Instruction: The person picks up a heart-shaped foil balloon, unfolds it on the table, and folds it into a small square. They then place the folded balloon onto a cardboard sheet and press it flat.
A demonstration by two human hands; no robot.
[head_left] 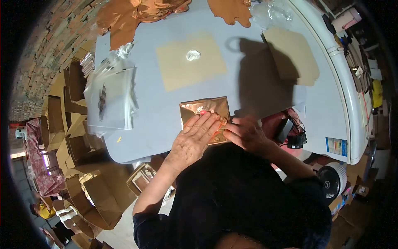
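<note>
A folded copper-coloured foil piece (187, 108) lies at the near edge of the table, shiny and roughly square. My left hand (191, 139) rests flat across it, fingers stretched out together and pointing up and right. Under and beside those fingertips are a small pink spot (202, 112) and some crinkled foil. My right hand (247, 135) is at the foil's right edge, partly in shadow, its fingers slightly bent and apart. No held object shows in it. Beyond the foil, a white coil (193, 54) sits on a tan sheet (172, 74).
Clear plastic bags (114, 99) are stacked at left; copper foil shapes (124, 23) lie along the far edge. Tan card sheets (296, 54) are at right. A black adapter with cables (295, 139) lies near my right forearm. Cardboard boxes (97, 195) and a fan (331, 182) flank me.
</note>
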